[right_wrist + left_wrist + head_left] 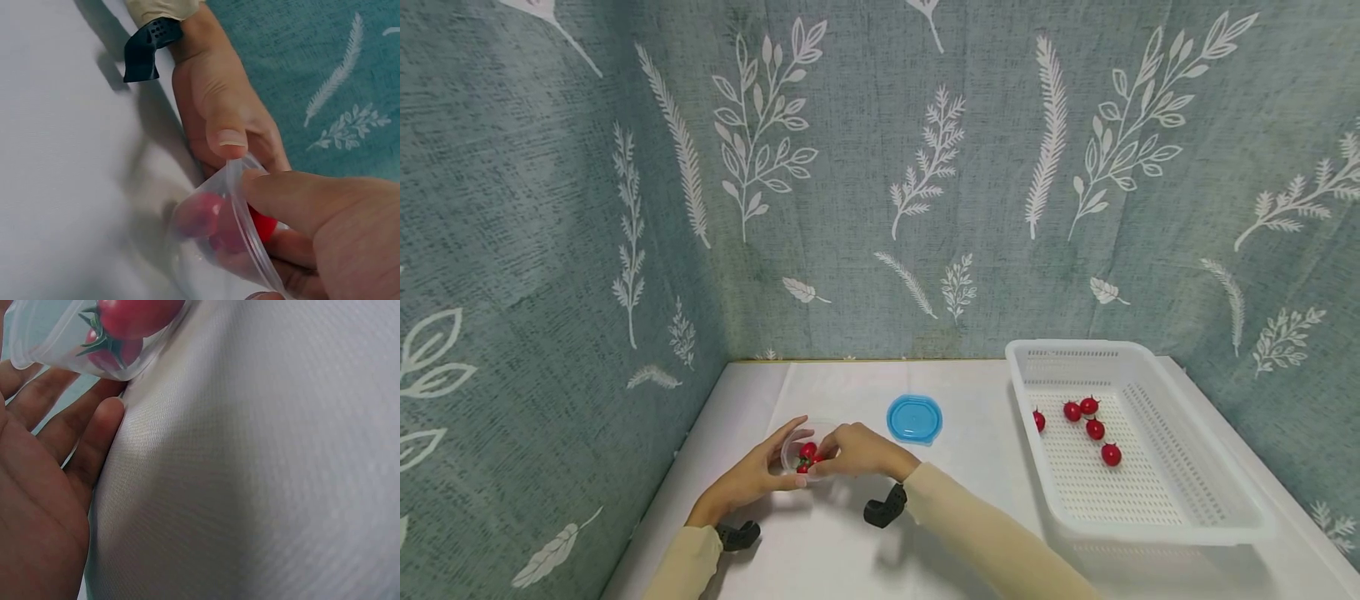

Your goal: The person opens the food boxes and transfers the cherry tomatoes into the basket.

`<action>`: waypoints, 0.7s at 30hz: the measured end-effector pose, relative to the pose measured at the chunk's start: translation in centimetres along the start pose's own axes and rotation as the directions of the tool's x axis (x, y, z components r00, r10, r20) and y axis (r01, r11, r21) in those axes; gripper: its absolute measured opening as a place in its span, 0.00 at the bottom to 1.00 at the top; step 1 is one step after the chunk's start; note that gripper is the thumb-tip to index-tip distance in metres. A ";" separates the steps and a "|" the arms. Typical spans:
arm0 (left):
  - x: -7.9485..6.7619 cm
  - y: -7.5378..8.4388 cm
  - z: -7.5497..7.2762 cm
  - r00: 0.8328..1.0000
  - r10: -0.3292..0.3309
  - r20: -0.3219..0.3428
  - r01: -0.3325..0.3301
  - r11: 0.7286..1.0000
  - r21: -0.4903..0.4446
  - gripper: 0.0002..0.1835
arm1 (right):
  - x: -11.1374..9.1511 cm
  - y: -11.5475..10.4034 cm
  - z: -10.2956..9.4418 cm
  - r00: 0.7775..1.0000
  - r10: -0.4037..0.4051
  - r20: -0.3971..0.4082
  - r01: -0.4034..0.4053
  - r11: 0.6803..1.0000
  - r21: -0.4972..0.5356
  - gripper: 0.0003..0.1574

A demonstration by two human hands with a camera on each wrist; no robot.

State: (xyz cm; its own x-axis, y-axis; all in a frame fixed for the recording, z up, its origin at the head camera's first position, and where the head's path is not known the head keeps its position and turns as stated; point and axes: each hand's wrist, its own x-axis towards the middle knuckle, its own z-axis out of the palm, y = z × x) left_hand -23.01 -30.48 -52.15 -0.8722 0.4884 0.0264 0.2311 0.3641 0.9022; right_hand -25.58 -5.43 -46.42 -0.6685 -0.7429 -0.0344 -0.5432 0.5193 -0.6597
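Note:
A clear plastic tub [824, 426] with several cherry tomatoes [807, 450] in it stands on the white table. My left hand [747, 479] holds the tub from the left, its thumb at the near rim and its fingers curved around the far side. From the right, my right hand [867, 451] reaches over the rim, fingers down inside. In the right wrist view it pinches a red cherry tomato [263, 224], partly hidden by the thumb and rim. Green stems show on the tomatoes [144, 315] through the tub wall in the left wrist view.
A blue lid [914, 419] lies on the table behind and right of the tub. At the right stands a white slotted basket [1217, 500] with several cherry tomatoes [1111, 454] on its bottom. Leaf-patterned cloth [850, 208] hangs behind the table and along its sides.

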 end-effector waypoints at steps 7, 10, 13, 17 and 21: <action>0.1 0.0 0.0 1.000 -0.012 -0.005 0.012 1.000 0.000 0.54 | 0.0 0.4 0.1 0.995 -0.022 -0.094 0.020 1.000 -0.016 0.13; 0.1 0.1 0.1 1.000 -0.012 -0.005 0.012 1.000 0.003 0.54 | -0.1 0.5 0.1 0.991 -0.004 -0.134 0.003 1.000 -0.008 0.15; 0.1 0.1 0.1 1.000 -0.022 -0.007 0.022 1.000 0.003 0.55 | -0.2 0.6 0.0 0.985 0.008 -0.171 -0.008 1.000 -0.001 0.17; 0.0 0.2 0.2 0.999 -0.053 -0.011 0.053 0.999 -0.008 0.55 | -0.4 0.7 -0.1 0.980 0.001 -0.199 0.001 1.000 0.010 0.17; 0.0 0.1 0.3 0.998 -0.063 -0.020 0.062 0.998 -0.006 0.55 | -0.7 0.9 -0.5 0.975 -0.018 -0.222 0.025 0.999 0.027 0.15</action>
State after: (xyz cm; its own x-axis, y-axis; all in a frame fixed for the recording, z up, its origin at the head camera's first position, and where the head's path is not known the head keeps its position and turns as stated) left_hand -22.89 -30.22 -52.14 -0.8933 0.4490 -0.0217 0.1736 0.3892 0.9047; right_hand -25.85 -4.25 -46.67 -0.7546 -0.6399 0.1451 -0.5458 0.4894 -0.6801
